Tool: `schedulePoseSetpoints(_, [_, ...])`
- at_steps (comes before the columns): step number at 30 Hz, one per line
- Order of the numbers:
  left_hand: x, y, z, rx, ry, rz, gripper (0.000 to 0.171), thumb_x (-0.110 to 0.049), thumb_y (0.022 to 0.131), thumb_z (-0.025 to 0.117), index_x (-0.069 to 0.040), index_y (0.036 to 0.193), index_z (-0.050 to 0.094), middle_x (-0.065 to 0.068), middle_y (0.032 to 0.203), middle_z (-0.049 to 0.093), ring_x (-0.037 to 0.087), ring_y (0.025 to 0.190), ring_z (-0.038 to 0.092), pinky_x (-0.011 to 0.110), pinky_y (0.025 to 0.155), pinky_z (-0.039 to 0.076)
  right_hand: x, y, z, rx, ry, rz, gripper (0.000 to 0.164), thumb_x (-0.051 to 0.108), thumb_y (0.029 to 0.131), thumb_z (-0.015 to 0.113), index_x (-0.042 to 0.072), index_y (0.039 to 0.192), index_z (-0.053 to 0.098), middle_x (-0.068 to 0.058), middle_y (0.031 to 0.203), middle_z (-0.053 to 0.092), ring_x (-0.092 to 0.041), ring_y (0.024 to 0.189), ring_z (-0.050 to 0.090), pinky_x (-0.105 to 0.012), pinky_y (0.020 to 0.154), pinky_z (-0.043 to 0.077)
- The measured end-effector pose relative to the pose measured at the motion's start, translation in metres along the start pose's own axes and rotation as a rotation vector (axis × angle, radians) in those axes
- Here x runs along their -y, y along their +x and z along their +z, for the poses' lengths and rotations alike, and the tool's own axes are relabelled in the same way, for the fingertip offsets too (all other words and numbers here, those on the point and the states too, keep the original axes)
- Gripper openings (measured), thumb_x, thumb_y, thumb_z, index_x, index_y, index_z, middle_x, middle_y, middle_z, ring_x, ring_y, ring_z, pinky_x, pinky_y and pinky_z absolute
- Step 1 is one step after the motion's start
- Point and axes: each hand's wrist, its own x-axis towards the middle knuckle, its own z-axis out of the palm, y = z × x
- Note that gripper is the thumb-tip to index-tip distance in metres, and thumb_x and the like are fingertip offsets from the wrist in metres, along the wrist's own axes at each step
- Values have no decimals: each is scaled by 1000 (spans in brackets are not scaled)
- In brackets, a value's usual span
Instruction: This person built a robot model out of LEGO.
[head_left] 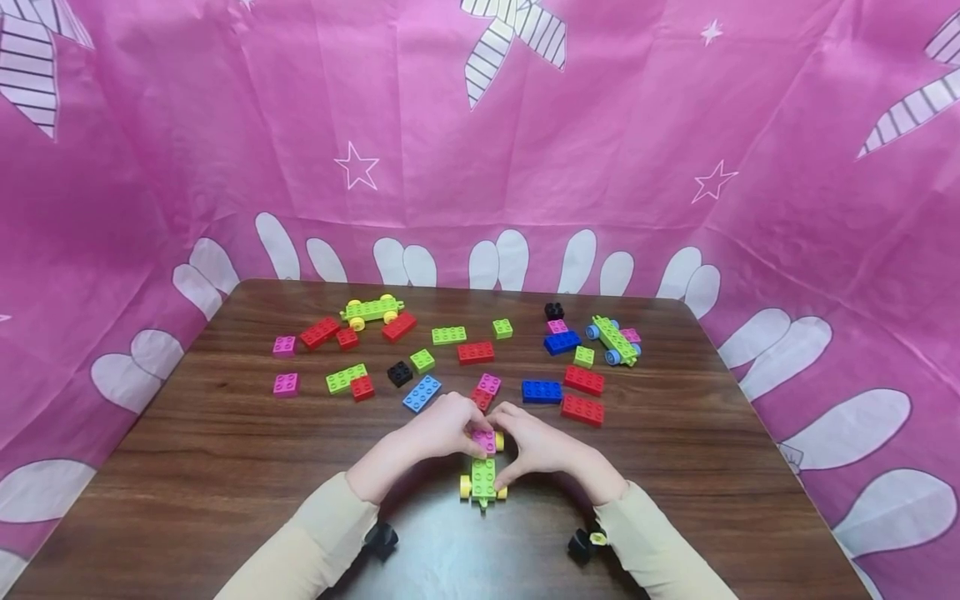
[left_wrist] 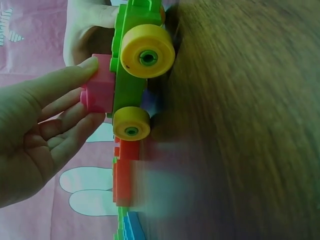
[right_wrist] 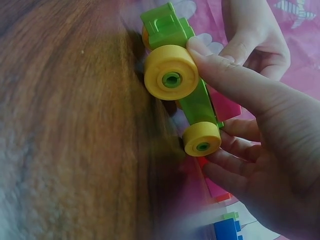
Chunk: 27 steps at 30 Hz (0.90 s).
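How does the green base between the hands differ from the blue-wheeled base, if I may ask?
Wheels: the near base has yellow wheels; the blue-wheeled base has blue ones.
Handling: the right hand grips the near base, and the left hand pinches a pink brick on it; no hand touches the blue-wheeled base.
Pose: in the head view, the near base points straight up; the blue-wheeled base slants.
Both share green, studded tops.

Showing pink cloth (head_left: 600, 158) across the back and both sides, creasing and folding in places. Bearing white outlined stars (head_left: 356, 167), striped white shapes (head_left: 30, 71) and, lower down, pale ovals (head_left: 277, 246). Showing a brown wood-grain counter (head_left: 187, 467) in front, catching a pale sheen (head_left: 442, 562) toward the near side.
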Motion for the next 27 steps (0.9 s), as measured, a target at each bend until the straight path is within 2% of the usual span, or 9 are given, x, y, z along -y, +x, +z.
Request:
schedulePoseSetpoints(7, [-1, -2, 0, 1, -4, -26, 31, -25, 77, 84, -10, 104, 77, -1, 94, 76, 8, 84, 65, 21, 76, 53, 3, 0, -1, 9, 8, 5, 75, 45, 69, 87, 14, 129, 55, 4, 121, 51, -14, 113, 51, -40, 103, 48])
schedulePoseSetpoints(27, [-4, -4, 5, -34, 20, -38, 29, -22, 78, 83, -9, 103, 77, 1, 97, 76, 12, 85, 64, 23, 75, 52, 2, -1, 0, -3, 23, 4, 77, 44, 68, 87, 12, 129, 55, 3, 122, 51, -15, 114, 52, -42, 103, 48])
